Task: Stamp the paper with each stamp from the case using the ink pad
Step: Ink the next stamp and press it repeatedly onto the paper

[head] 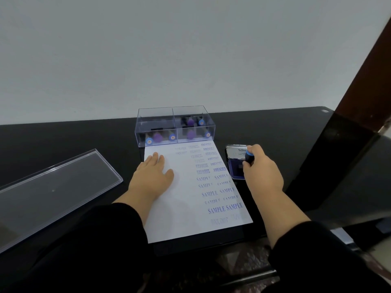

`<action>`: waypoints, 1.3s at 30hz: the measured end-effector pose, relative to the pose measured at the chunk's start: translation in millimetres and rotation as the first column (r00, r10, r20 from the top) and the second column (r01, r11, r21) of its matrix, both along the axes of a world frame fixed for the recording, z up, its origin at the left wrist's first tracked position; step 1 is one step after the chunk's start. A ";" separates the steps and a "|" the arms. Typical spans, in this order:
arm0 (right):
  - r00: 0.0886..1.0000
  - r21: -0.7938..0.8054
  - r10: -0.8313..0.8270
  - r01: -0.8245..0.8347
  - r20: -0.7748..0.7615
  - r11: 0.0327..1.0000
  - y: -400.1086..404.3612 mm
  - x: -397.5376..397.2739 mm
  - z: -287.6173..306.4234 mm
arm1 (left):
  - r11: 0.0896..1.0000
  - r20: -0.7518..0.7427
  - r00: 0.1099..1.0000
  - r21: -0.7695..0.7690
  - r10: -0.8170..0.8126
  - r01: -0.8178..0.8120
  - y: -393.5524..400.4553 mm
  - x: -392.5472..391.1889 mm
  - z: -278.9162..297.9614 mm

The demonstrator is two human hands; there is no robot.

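A white paper [182, 212] lies on the black table, with blue prints reading SAMPLE, EXPRESS and AMENDED down its right side. My left hand [152, 174] rests flat on the paper's upper left part. My right hand [261, 172] grips a stamp [249, 157] with a black handle and blue cap, its base down on the blue ink pad [236, 168], whose lid stands open. Behind the paper is a clear plastic case [175, 125] holding several stamps with purple and blue caps.
The case's clear lid [53, 191] lies flat at the left of the black table [84, 140]. A dark brown post [359, 106] rises at the right. The table's front edge runs just below the paper; patterned floor shows beneath.
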State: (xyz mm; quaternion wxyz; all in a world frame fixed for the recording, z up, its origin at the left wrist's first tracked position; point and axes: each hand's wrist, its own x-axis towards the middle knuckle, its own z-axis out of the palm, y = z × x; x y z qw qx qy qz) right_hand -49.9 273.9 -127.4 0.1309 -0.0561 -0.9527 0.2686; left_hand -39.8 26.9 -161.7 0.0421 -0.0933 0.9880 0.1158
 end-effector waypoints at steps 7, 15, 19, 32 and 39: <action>1.000 0.083 0.011 -0.013 0.027 0.996 0.1 3.7 3.1 | 1.000 0.022 1.000 -0.020 0.009 -0.008 7.0 5.9 7.2; 0.999 0.103 0.024 -0.026 0.025 0.994 1.1 4.6 3.8 | 0.991 0.121 0.990 -0.098 -0.075 0.087 2.6 4.5 6.9; 0.999 0.100 0.028 -0.030 0.025 0.995 1.5 4.6 4.4 | 0.996 0.065 0.996 -0.064 -0.066 0.070 4.5 8.2 1.1; 0.997 0.067 0.071 -0.069 -0.035 0.995 -12.1 3.7 10.6 | 1.000 0.008 1.000 -0.020 -0.023 0.023 2.0 8.9 -2.6; 0.971 0.046 0.231 -0.228 -0.068 0.973 -39.8 6.2 15.2 | 1.000 0.005 1.000 0.001 -0.023 0.023 1.7 8.5 -2.0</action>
